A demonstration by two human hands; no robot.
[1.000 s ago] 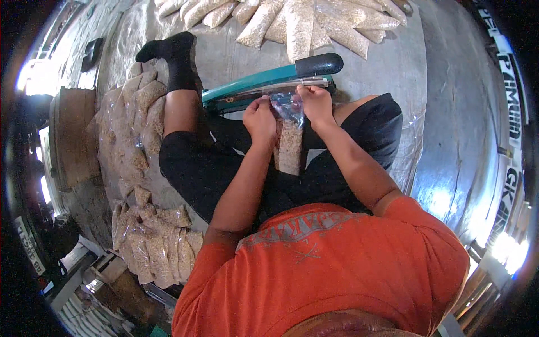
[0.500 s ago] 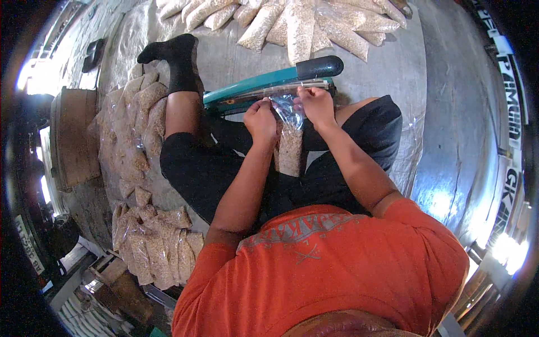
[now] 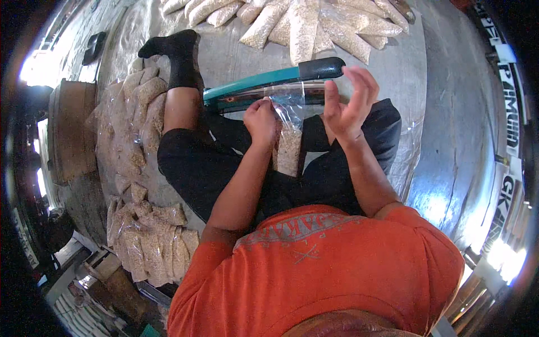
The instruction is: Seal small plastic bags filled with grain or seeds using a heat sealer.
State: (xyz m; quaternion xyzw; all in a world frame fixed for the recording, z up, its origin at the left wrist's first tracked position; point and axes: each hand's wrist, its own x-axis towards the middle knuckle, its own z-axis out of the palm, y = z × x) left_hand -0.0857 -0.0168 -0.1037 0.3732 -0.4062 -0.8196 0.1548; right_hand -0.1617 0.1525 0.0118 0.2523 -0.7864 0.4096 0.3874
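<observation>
A clear plastic bag [image 3: 288, 147], its lower part filled with pale grain-like bits, stands between my legs. My left hand [image 3: 261, 121] pinches the left side of its top. The bag's empty upper end lies across the base of a teal impulse sealer, beneath its lever arm [image 3: 255, 81]. That arm is raised, with a black handle grip [image 3: 321, 68] at its right end. My right hand [image 3: 353, 104] is off the bag, fingers spread, just below and beside the black grip. Whether a fingertip touches the grip I cannot tell.
Several long filled bags [image 3: 303, 31] lie fanned out at the far side. More filled bags lie at the left, in a loose heap [image 3: 132, 112] and a nearer pile [image 3: 151, 241]. A cardboard box [image 3: 73, 132] stands at far left. My socked foot [image 3: 179, 53] rests beside the sealer's left end.
My right hand has let go of the bag's top, opened, and moved right toward the lever's black grip. My left hand keeps its pinch in nearly the same place.
</observation>
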